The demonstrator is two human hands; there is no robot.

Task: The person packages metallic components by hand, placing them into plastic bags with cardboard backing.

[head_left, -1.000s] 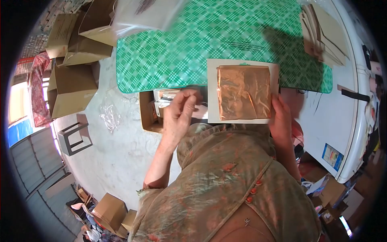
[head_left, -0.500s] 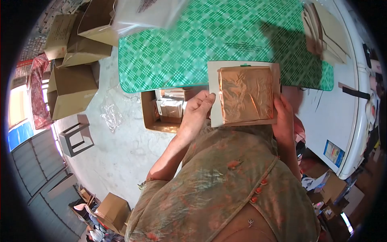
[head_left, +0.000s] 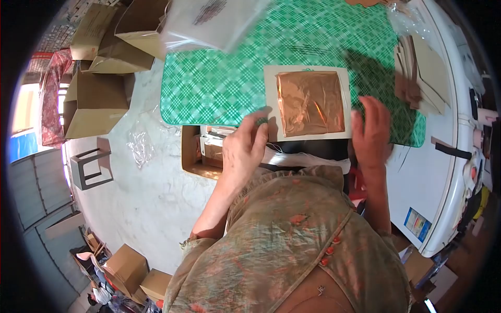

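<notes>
A square package [head_left: 311, 103] in shiny copper-coloured wrap lies on a pale flat card [head_left: 271, 83] at the near edge of the green checked tabletop [head_left: 214, 88]. My left hand [head_left: 245, 143] is beside the card's lower left corner, thumb and fingers apart. On the other side, my right hand [head_left: 371, 130] has its fingers spread just off the card's right edge. Neither hand holds anything. White strands [head_left: 308, 160] lie below the card, across my lap.
Clear plastic bags [head_left: 214, 23] lie at the table's far left, and stacked card sheets [head_left: 422, 73] at its right. A carton with packets [head_left: 201, 166] is on the floor at left, with open cardboard boxes [head_left: 99, 99] and a small stool frame [head_left: 91, 163] further off.
The card with the copper package has moved away from my body onto the table edge. Both hands have let go of it and opened, and the white strands now show.
</notes>
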